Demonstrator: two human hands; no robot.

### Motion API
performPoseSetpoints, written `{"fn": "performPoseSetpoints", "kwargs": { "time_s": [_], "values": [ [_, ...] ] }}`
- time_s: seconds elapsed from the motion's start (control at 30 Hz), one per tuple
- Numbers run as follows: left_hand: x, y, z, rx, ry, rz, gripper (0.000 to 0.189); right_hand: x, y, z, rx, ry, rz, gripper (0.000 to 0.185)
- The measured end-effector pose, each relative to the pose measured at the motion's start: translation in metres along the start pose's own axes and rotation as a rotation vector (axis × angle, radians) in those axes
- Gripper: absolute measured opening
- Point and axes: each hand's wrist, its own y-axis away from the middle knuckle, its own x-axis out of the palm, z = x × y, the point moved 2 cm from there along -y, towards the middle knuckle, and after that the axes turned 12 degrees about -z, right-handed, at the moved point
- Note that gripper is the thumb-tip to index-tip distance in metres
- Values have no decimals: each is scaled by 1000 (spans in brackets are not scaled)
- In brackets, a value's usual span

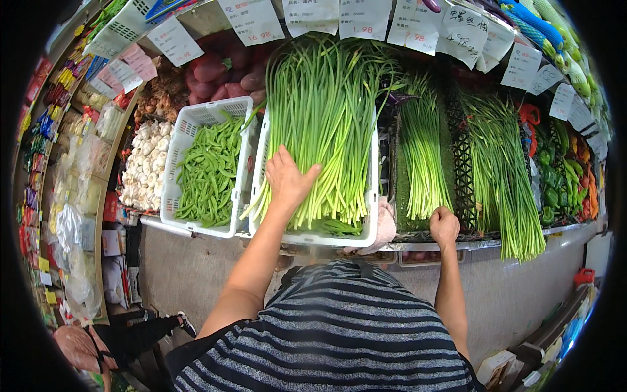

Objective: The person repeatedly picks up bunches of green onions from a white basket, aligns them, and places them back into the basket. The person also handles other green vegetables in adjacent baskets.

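My left hand (289, 180) lies with spread fingers on the left side of a large pile of long green garlic scapes or similar stalks (328, 132). The pile rests over a white plastic basket (374, 215), with some green pods visible beneath the cut ends. My right hand (445, 226) is curled at the lower end of a smaller bundle of green stalks (425, 161) on a dark display bed; whether it grips any stalk cannot be told. A pink cloth (383, 225) hangs at the basket's right corner.
To the left stand a white basket (169, 196) of green pods (208, 171) and a heap of garlic bulbs (146, 166). Further right, long green stalks (514, 196) overhang the metal shelf edge (482, 244). Price cards (365, 17) line the back. Another person (83, 345) is at the lower left.
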Motion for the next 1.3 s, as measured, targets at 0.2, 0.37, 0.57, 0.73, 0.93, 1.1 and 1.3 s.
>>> {"fn": "performPoseSetpoints", "kwargs": {
  "time_s": [0.2,0.37,0.57,0.73,0.93,1.1,1.3],
  "values": [
    [3,-7,6,102,59,-45,84,1,4,-1,45,41,-26,17],
    [14,-20,15,118,80,-106,76,3,2,9,52,71,29,19],
    [11,-19,11,71,78,-103,77,5,-3,9,20,63,73,21],
    [-6,-8,3,51,15,-26,86,2,0,16,-41,72,123,22],
    [-8,-20,9,185,-28,-7,69,-1,0,16,-13,77,231,26],
    [-20,-32,7,100,5,101,56,-3,-4,15,-66,22,280,25],
    [-8,-16,13,271,-84,-34,75,-11,-15,57,-289,-168,220,27]
  ]
}}
